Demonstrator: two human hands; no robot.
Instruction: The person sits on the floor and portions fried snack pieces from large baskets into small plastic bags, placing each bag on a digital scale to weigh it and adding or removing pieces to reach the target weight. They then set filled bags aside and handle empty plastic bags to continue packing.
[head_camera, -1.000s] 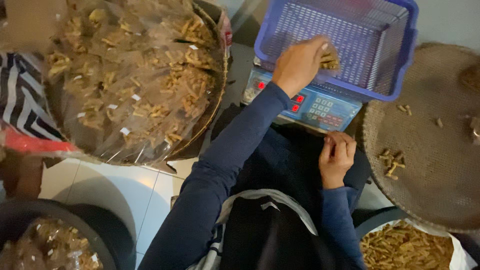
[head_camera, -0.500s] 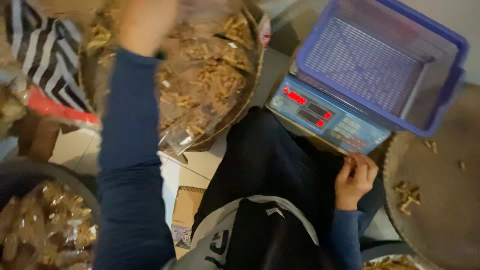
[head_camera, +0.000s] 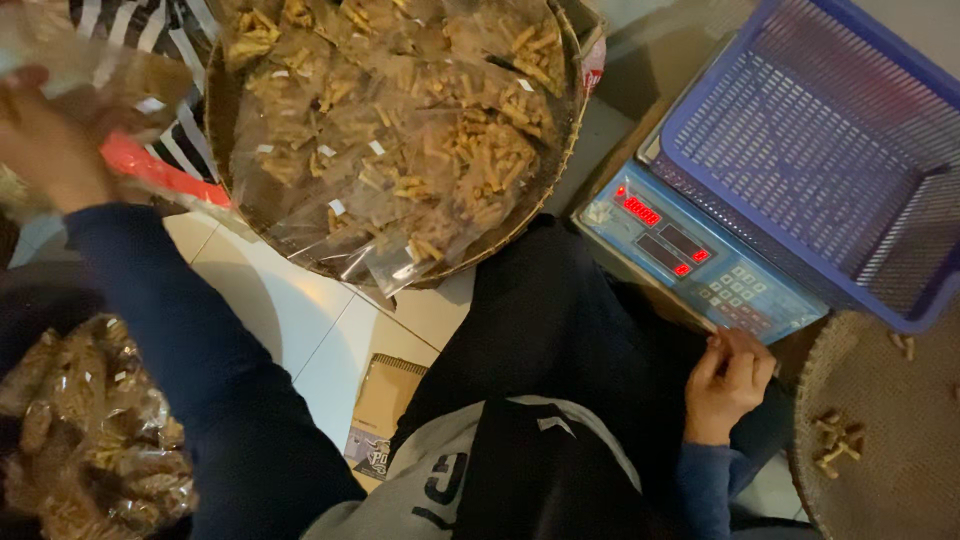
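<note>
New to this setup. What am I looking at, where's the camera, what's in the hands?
There is no machine here: a seated person works with two bare hands, and the single camera is worn on the head, looking down over the lap. The left hand is raised at the upper left and blurred, touching a clear plastic bag; whether it grips it is unclear. The right hand rests curled by the scale, which carries an empty blue basket. Ahead is a round woven tray piled with bagged, stick-shaped snacks. More filled bags lie lower left, and a few loose sticks sit on a second woven tray at right.
</note>
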